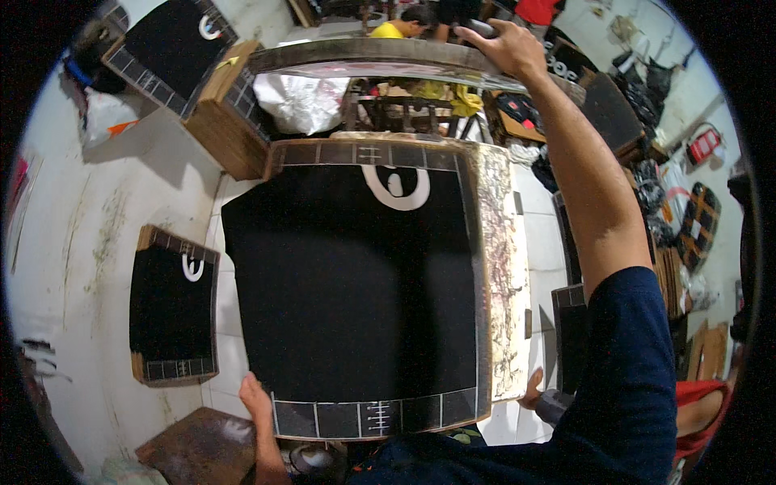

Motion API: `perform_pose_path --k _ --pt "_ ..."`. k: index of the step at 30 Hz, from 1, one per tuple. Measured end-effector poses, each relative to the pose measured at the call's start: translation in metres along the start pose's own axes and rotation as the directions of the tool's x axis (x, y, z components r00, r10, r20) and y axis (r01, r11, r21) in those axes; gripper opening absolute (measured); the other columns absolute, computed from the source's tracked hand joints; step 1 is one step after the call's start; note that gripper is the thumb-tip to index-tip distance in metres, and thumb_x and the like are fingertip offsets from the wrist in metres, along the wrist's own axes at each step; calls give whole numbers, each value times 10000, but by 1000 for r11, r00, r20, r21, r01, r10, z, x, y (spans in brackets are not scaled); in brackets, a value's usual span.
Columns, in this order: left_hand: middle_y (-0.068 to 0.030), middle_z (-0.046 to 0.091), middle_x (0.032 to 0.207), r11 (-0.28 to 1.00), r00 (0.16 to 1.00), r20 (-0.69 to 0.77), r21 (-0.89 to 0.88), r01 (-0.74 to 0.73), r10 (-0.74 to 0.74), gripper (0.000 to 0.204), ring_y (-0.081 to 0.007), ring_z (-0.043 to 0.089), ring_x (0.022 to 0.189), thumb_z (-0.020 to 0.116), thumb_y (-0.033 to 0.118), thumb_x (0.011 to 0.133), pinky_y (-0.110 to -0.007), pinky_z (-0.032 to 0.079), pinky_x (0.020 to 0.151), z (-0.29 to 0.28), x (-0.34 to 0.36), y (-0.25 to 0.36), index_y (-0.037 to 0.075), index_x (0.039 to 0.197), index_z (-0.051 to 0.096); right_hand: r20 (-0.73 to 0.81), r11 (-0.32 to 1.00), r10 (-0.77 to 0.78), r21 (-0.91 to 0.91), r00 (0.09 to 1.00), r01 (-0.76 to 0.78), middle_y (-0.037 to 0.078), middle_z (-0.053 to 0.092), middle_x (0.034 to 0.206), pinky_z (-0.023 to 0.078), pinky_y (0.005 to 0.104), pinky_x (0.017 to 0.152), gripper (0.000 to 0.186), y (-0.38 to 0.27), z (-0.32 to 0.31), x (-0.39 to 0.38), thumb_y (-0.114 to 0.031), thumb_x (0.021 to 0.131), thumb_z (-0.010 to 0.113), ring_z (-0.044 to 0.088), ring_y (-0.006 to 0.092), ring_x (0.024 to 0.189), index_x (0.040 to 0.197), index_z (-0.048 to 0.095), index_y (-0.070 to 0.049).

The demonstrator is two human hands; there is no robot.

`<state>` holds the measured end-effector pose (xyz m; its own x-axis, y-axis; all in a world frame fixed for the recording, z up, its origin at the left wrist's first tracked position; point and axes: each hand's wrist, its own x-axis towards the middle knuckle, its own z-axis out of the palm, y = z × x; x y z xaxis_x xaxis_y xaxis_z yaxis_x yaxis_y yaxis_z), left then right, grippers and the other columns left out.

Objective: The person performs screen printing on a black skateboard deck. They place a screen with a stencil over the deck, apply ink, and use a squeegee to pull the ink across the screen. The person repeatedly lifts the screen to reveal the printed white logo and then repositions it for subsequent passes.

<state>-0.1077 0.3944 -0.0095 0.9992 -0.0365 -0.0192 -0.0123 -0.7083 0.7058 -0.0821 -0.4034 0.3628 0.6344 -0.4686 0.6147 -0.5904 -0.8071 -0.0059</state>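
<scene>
A wide board with marked grid borders lies before me, bearing a black fabric panel with a white curved print near its far edge. My left hand holds the board's near left edge, fingers curled on it. My right arm is raised to the far side, where my right hand grips a long, grimy frame tilted nearly edge-on above the board's far end. A dark grey handle-like piece is at its fingers. A pale, crusted strip runs along the board's right side.
Similar boards with black panels stand at upper left, left and right. A white sack lies beyond the frame. A co-worker in yellow is at the back. Bags and bundles crowd the right wall.
</scene>
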Motion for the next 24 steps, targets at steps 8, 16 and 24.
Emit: perform_pose_path --k 8,16,24 --pt "17 411 680 985 957 289 -159 72 -24 418 -107 382 664 814 265 908 -319 381 583 73 -27 81 25 773 501 27 987 71 139 997 -74 218 757 1043 553 471 907 765 -18 -40 13 -778 792 644 722 367 1031 1012 787 -59" --pt "-44 593 729 990 955 263 9 138 -135 430 -174 519 688 871 316 838 -365 466 651 69 -37 90 -16 880 602 54 984 94 149 994 -101 222 759 1041 546 467 932 798 -18 -45 43 -784 777 657 719 367 1057 1017 787 -35" --pt "-123 626 876 989 981 125 0 148 -147 525 -254 586 806 869 396 838 -401 501 783 81 -32 93 -14 1018 595 158 976 90 183 983 -118 233 763 1043 551 442 902 858 -12 -49 74 -815 729 691 738 353 1007 1059 792 -30"
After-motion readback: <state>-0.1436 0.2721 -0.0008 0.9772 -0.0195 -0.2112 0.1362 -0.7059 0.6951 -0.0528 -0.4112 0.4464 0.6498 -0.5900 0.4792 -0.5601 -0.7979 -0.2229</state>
